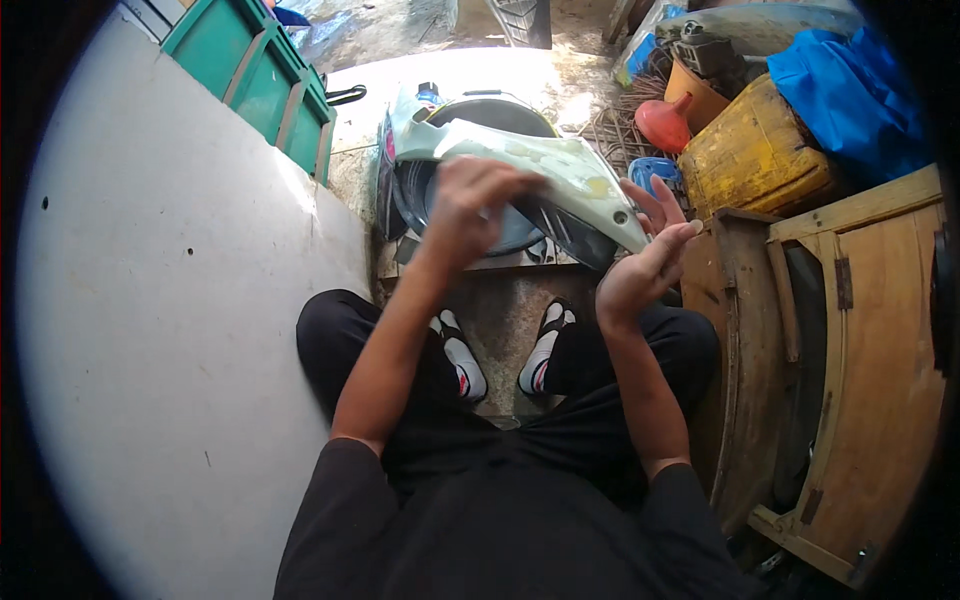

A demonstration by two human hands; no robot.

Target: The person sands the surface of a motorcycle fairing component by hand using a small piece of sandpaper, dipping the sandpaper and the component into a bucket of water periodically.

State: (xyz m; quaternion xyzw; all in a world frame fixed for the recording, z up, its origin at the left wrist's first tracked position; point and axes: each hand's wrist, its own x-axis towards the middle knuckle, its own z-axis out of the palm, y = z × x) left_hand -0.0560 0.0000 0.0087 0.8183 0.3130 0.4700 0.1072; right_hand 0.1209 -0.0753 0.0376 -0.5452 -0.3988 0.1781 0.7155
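A long, pale green-white plastic panel point(520, 150), looking like a piece of motorcycle bodywork, slants across a dark round basin point(515, 240). Its surface is patchy, and a small round hole shows near its narrow right end. My left hand point(468, 205) is over the panel's near edge, smeared by motion, so its fingers and anything in them cannot be made out. At the narrow end, my right hand point(645, 262) is raised with fingers and thumb apart, against or just beside the tip. Whether it bears the panel's weight is hidden.
A white wall point(190, 330) runs along my left, with a green panelled piece point(255, 75) beyond. On the right stand a wooden cabinet point(875, 370), a yellow jerrycan point(760, 145), a red funnel point(664, 122) and a blue sheet point(850, 95).
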